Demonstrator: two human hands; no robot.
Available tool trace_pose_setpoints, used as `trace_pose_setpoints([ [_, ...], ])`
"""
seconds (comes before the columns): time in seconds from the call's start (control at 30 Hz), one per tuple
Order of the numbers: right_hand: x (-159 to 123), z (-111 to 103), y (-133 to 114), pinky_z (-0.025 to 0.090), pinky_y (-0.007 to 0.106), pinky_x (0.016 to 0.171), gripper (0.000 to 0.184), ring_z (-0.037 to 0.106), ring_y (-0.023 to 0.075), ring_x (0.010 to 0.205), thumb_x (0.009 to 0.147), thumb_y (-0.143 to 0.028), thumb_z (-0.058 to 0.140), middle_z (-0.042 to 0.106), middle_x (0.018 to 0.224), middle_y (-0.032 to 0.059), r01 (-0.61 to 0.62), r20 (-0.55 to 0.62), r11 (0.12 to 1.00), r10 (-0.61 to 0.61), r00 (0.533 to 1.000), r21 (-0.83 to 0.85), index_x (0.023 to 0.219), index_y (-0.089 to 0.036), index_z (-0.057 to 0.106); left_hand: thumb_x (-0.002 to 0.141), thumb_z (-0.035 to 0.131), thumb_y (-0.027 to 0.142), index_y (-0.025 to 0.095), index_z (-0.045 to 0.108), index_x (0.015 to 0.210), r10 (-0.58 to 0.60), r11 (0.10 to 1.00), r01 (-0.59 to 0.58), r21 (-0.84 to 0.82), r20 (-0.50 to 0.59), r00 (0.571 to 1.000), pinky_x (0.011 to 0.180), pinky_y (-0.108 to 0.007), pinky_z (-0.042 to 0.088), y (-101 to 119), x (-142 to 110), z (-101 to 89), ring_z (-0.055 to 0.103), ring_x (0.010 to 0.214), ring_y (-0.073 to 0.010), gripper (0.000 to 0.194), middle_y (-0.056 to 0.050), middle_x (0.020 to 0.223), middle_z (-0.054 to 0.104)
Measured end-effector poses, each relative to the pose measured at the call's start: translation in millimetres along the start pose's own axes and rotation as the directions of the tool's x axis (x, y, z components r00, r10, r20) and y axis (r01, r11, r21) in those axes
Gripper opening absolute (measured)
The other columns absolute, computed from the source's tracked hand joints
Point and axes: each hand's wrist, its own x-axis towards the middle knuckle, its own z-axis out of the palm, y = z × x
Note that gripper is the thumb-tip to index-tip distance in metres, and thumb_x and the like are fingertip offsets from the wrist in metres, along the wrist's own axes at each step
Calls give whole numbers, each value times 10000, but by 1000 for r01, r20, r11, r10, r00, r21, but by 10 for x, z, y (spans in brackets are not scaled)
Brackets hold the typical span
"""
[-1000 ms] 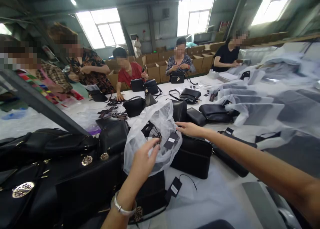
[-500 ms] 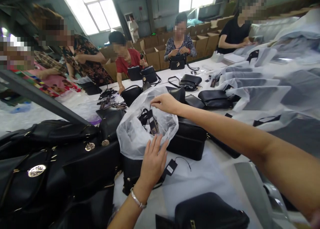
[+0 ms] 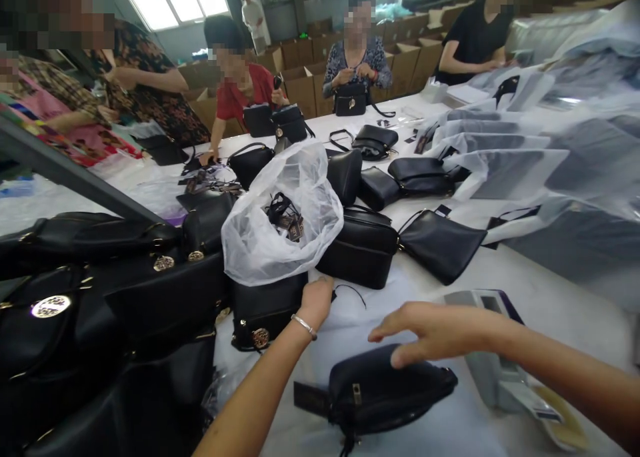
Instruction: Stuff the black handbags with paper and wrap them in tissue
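My left hand (image 3: 319, 300), with a silver bangle at the wrist, is curled over a black hang tag (image 3: 334, 296). Most of the tag is hidden by the fingers; its thin string (image 3: 353, 292) lies out to the right. Beside that hand lies a black handbag (image 3: 273, 305) with a round gold emblem. My right hand (image 3: 407, 330) hovers open, thumb and fingers apart, over a small black bag (image 3: 390, 390) with a dark tag at its left end. A white translucent plastic bag (image 3: 240, 244) holding black tags (image 3: 287, 218) rests behind my left hand.
Black handbags pile up on the left (image 3: 160, 297) under a slanted metal bar (image 3: 85, 167). Plastic-wrapped bags (image 3: 520, 170) stand at the right. A grey device (image 3: 493, 350) sits by my right forearm. Several co-workers stand across the table, with cardboard boxes (image 3: 300, 87) behind.
My right hand has left the plastic bag of tags and swung down right over the small black bag. My left hand has dropped from the plastic bag's rim and closed over the hang tag.
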Motion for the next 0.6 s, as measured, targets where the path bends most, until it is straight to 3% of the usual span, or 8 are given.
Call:
trace_pose_setpoints([
  [0.13,-408,387,-7,425,369,1041,676,565,299,1212,770,-486,725,592,1353,55,-87,-50,995,89,995,41,1388,-301,520,813,672,136,215,585,1272,13,995,-20,-99,-71,997,883,-330,505,-94,-218,-186,659,1039,-253,474,-100,1126,707],
  [0.23,-510,626,74,419,358,1047,762,552,288,1224,752,-439,754,561,1387,50,-51,-148,999,48,988,-18,1438,-318,446,879,614,260,251,559,1304,-53,979,7,-204,-225,973,918,-310,495,-230,-679,-413,644,1046,-212,429,-58,1228,668],
  [0.3,-521,779,182,414,353,1051,724,549,269,1225,791,-371,721,557,1390,43,-29,-213,995,8,977,-96,1449,-322,423,870,618,342,252,602,1258,-198,904,11,-427,-396,897,838,-308,536,-343,-1138,-519,676,895,-194,399,-39,1144,703],
  [0.4,-523,980,357,420,361,1041,671,558,259,1211,829,-309,666,566,1377,53,-32,-307,976,-37,951,-216,1451,-295,416,830,639,431,243,609,1259,-470,781,120,-613,-452,758,846,-327,556,-524,-1962,-504,684,884,-195,469,-33,1125,709],
  [0.5,-543,1122,473,442,374,1009,629,576,273,1180,838,-342,648,587,1343,87,-27,-381,940,-112,918,-341,1427,-247,448,776,668,479,241,601,1276,-662,684,270,-677,-422,620,883,-378,555,-696,-2774,-265,686,912,-221,558,-33,1035,724],
  [0.6,-568,1199,484,443,388,993,581,584,290,1158,833,-361,644,608,1306,105,-1,-389,869,-221,894,-495,1377,-218,500,719,723,468,245,511,1371,-762,592,322,-739,-384,522,934,-414,530,-833,-3445,102,666,1028,-262,721,-71,1076,706],
])
